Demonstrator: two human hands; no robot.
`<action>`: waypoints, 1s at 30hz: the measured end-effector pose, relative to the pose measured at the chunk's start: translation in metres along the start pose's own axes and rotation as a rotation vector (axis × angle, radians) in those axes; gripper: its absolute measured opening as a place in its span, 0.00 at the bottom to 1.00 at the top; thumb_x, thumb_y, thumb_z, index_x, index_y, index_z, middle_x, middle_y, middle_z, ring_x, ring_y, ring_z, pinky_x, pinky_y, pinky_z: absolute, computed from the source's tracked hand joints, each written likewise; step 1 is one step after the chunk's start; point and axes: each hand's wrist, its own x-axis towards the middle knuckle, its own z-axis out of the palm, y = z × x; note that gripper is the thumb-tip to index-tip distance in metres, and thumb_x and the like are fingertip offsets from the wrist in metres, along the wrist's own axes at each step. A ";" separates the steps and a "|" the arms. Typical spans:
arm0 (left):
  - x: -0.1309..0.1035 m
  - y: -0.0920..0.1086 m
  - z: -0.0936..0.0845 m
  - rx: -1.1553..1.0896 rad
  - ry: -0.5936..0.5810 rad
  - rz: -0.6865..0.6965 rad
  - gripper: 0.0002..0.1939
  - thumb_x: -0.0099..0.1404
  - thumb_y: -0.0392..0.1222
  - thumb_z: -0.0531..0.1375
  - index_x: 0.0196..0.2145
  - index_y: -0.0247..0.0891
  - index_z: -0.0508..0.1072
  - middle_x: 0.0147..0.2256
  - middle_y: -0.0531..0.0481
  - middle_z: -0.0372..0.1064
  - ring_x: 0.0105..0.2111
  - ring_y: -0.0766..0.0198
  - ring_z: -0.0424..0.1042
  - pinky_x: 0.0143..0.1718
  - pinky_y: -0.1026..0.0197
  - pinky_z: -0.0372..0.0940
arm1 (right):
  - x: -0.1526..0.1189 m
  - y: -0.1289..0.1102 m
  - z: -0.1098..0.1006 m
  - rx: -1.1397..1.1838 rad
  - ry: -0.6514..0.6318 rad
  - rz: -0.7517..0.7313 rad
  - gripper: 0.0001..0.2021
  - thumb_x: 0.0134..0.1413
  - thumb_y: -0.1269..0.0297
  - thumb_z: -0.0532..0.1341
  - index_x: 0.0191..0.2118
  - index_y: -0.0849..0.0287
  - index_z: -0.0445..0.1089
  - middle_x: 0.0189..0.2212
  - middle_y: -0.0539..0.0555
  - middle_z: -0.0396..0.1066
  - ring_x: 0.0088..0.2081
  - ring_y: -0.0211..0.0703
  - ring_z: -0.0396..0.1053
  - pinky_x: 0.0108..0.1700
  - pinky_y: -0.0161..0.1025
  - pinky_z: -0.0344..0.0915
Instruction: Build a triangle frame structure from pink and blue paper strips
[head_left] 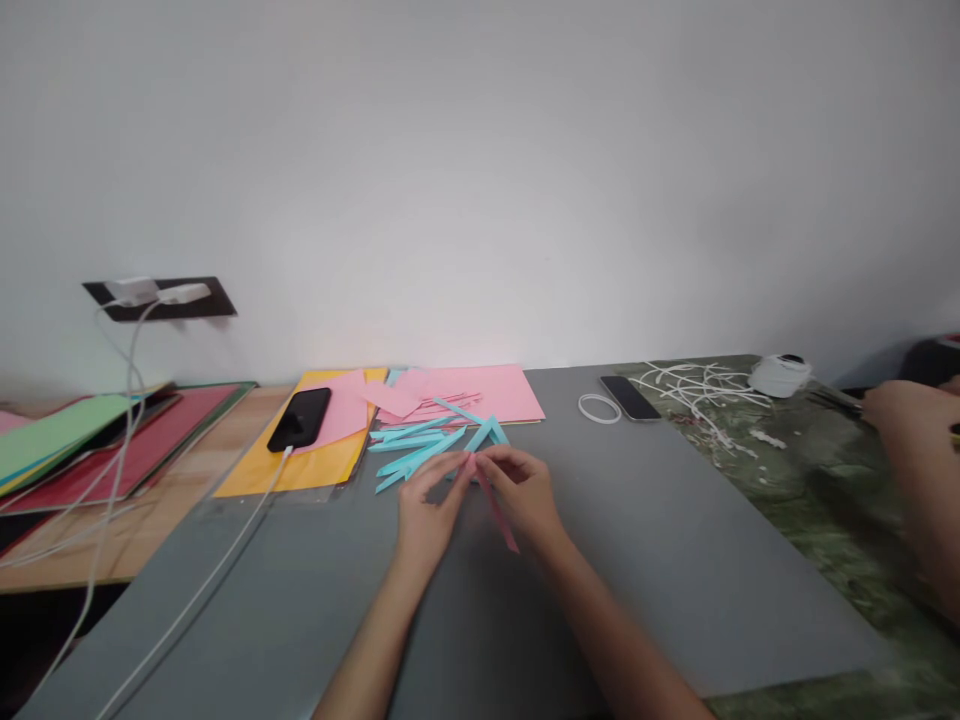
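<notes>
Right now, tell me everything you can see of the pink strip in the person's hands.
The pink strip is narrow and looks like paper. Its upper end is in the grip of the left hand and the right hand, pinched at the fingertips, which hide its exact folds. The tail slants from there toward the person and slightly right, over the grey work surface; whether it touches that surface, I cannot tell. Turquoise strips lie just beyond.
</notes>
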 end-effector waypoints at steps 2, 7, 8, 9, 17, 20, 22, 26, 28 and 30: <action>0.000 -0.001 0.000 0.020 0.014 0.030 0.07 0.49 0.39 0.65 0.30 0.44 0.79 0.34 0.48 0.74 0.40 0.56 0.69 0.48 0.58 0.58 | -0.001 -0.002 0.001 -0.042 -0.004 -0.024 0.07 0.45 0.61 0.63 0.26 0.59 0.73 0.25 0.52 0.72 0.28 0.39 0.67 0.34 0.37 0.63; -0.001 -0.010 -0.001 0.191 0.001 0.253 0.08 0.54 0.40 0.62 0.33 0.43 0.78 0.35 0.48 0.74 0.37 0.59 0.71 0.44 0.56 0.63 | -0.005 -0.002 0.002 -0.141 0.053 -0.139 0.07 0.46 0.61 0.62 0.26 0.58 0.72 0.25 0.51 0.72 0.28 0.38 0.66 0.33 0.36 0.62; -0.001 -0.012 -0.001 0.231 -0.002 0.303 0.08 0.55 0.39 0.61 0.34 0.43 0.77 0.36 0.48 0.74 0.37 0.60 0.71 0.44 0.56 0.64 | -0.005 -0.002 0.002 -0.151 0.065 -0.161 0.07 0.46 0.61 0.62 0.26 0.58 0.72 0.24 0.51 0.72 0.28 0.38 0.66 0.33 0.36 0.62; -0.002 -0.015 -0.001 0.272 -0.007 0.348 0.09 0.56 0.39 0.60 0.35 0.43 0.77 0.36 0.48 0.74 0.37 0.60 0.72 0.43 0.56 0.65 | -0.005 -0.002 0.002 -0.156 0.071 -0.178 0.06 0.46 0.61 0.62 0.26 0.59 0.72 0.24 0.51 0.71 0.28 0.38 0.66 0.33 0.36 0.61; -0.003 -0.021 -0.001 0.388 0.001 0.456 0.09 0.59 0.37 0.58 0.37 0.42 0.75 0.36 0.48 0.74 0.37 0.62 0.72 0.41 0.57 0.67 | -0.005 -0.006 0.001 -0.157 0.049 -0.204 0.06 0.47 0.62 0.62 0.25 0.59 0.71 0.24 0.51 0.71 0.29 0.39 0.67 0.34 0.37 0.63; -0.002 -0.018 -0.001 0.409 0.041 0.491 0.09 0.59 0.37 0.58 0.37 0.42 0.75 0.37 0.48 0.74 0.39 0.62 0.72 0.43 0.55 0.67 | -0.006 -0.009 0.002 -0.167 0.045 -0.250 0.06 0.48 0.63 0.62 0.26 0.58 0.71 0.25 0.51 0.71 0.30 0.39 0.68 0.35 0.37 0.64; -0.002 -0.014 0.000 0.423 0.072 0.527 0.09 0.58 0.37 0.58 0.37 0.42 0.76 0.36 0.48 0.74 0.40 0.61 0.72 0.44 0.54 0.66 | -0.008 -0.011 0.004 -0.176 0.043 -0.287 0.05 0.48 0.63 0.61 0.27 0.58 0.71 0.27 0.51 0.71 0.31 0.39 0.69 0.37 0.37 0.65; -0.007 -0.009 0.002 0.408 0.122 0.562 0.08 0.58 0.37 0.59 0.36 0.42 0.76 0.35 0.49 0.75 0.39 0.61 0.72 0.44 0.54 0.67 | -0.011 -0.015 0.006 -0.190 0.083 -0.319 0.04 0.48 0.63 0.62 0.28 0.57 0.71 0.27 0.51 0.72 0.32 0.39 0.69 0.37 0.37 0.65; -0.009 -0.008 0.003 0.379 0.147 0.555 0.08 0.57 0.36 0.60 0.36 0.41 0.76 0.35 0.49 0.75 0.38 0.61 0.72 0.43 0.54 0.67 | -0.013 -0.016 0.007 -0.188 0.101 -0.316 0.04 0.48 0.64 0.61 0.28 0.57 0.71 0.27 0.51 0.71 0.31 0.39 0.69 0.37 0.37 0.66; -0.010 -0.007 0.004 0.351 0.153 0.532 0.07 0.56 0.36 0.61 0.35 0.41 0.76 0.35 0.49 0.75 0.37 0.62 0.73 0.43 0.55 0.67 | -0.014 -0.017 0.007 -0.181 0.099 -0.303 0.04 0.49 0.64 0.61 0.28 0.57 0.71 0.27 0.51 0.71 0.31 0.39 0.68 0.36 0.37 0.66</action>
